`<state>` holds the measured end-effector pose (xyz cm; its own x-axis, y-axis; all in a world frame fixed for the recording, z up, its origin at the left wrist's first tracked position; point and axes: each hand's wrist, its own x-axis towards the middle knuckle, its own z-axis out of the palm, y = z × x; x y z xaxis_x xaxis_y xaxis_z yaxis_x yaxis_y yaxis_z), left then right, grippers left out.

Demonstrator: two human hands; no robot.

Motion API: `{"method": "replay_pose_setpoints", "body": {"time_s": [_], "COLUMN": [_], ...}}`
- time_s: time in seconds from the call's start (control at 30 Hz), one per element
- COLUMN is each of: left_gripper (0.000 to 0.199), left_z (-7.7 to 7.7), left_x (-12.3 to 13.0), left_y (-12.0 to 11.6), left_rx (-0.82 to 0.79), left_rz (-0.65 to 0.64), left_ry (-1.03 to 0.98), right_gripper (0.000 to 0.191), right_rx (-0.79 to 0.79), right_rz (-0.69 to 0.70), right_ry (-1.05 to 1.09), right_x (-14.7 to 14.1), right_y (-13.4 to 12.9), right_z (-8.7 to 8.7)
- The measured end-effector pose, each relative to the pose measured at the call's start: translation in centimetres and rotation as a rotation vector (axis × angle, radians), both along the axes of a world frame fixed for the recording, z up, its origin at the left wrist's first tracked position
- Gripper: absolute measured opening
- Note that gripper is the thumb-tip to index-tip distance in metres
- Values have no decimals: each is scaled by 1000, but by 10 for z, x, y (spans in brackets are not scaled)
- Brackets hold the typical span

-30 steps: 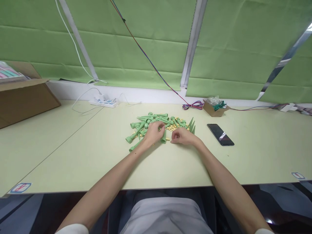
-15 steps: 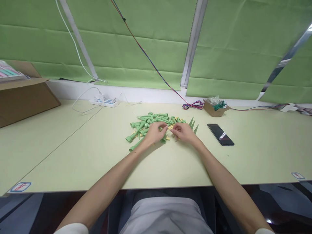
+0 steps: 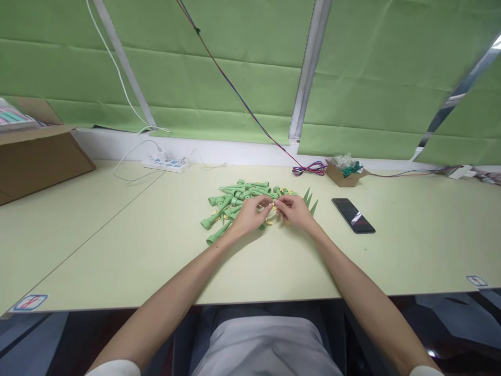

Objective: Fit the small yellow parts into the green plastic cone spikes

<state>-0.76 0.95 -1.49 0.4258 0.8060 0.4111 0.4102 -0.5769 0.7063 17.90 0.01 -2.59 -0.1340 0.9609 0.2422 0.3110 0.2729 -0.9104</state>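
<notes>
My left hand (image 3: pixel 253 213) and my right hand (image 3: pixel 293 210) meet fingertip to fingertip over the front of a pile of green plastic spikes (image 3: pixel 223 209). Both are closed in a pinch, with a small yellow plastic piece (image 3: pixel 274 206) showing between the fingertips; its exact shape is too small to make out. The spikes are hollow and pointed, with wide ribbed caps at one end. More small yellow pieces (image 3: pixel 269 223) lie among and in front of them, partly hidden by my hands. Several green spike tips (image 3: pixel 309 199) stick out beyond my right hand.
A black phone (image 3: pixel 353 215) lies to the right. Behind it stands a small cardboard box (image 3: pixel 342 178) holding plastic wrap, beside a coiled red-and-blue cable (image 3: pixel 310 168). A white power strip (image 3: pixel 166 164) and a large cardboard box (image 3: pixel 39 162) are at the left.
My hands have come closer together, and their fingertips now meet around the small yellow piece. The pile looks unchanged.
</notes>
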Motion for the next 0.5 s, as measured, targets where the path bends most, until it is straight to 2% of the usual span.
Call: {"method": "replay_pose_setpoints", "body": {"time_s": [0.13, 0.5], "left_gripper": [25, 27], "left_z": [0, -4], "left_x": [1, 1], "left_y": [0, 9], "left_rx": [47, -43], "left_rz": [-14, 27], "left_ry": [22, -97], "right_gripper": [48, 38], "right_rx": [-14, 22], "right_rz": [-17, 15], "right_ry": [71, 185], "right_x": [-2, -4], "right_y": [1, -1], "right_z": [0, 2]}}
